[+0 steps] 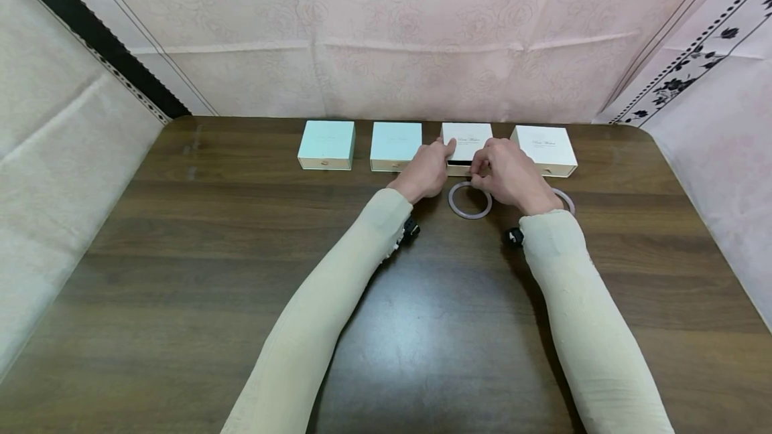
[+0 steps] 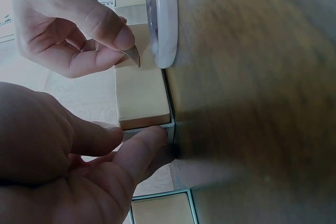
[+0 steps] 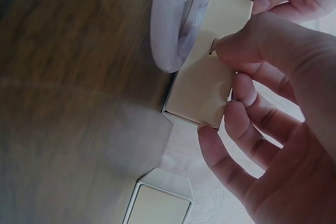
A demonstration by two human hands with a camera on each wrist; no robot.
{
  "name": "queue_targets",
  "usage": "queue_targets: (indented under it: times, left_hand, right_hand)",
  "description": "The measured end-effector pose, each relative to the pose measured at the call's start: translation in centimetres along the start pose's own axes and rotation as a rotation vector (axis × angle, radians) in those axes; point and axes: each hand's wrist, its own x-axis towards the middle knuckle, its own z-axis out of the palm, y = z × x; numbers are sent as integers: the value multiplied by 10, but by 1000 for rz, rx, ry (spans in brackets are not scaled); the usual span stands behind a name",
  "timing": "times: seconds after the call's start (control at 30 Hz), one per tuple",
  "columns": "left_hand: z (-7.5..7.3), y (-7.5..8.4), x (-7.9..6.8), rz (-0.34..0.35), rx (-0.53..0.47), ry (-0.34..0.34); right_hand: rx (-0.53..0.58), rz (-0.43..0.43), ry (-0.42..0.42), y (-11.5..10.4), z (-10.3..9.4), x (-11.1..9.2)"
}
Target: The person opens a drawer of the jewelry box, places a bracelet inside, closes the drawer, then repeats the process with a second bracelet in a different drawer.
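Observation:
A white drawer box stands third from the left at the table's far edge. Its cream drawer sits slightly out, with a dark gap under the top in the head view. My left hand holds the box at its left end. Between thumb and finger, my right hand pinches the small tan pull tab on the drawer's front. Right before this box lies a pale lilac bangle. A second bangle shows partly behind my right wrist. The drawer's inside is hidden.
Two mint-green boxes, the far-left one and its neighbour, stand to the left in the same row. Another white box is at the right end. The wooden table meets a pale patterned cloth behind the row.

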Motion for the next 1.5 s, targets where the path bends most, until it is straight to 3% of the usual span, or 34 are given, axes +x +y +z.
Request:
queue_targets:
  times: [1.5]
  left_hand:
    - [1, -2, 3, 16, 26, -2]
  right_hand:
    - [11, -17, -23, 0, -3, -3]
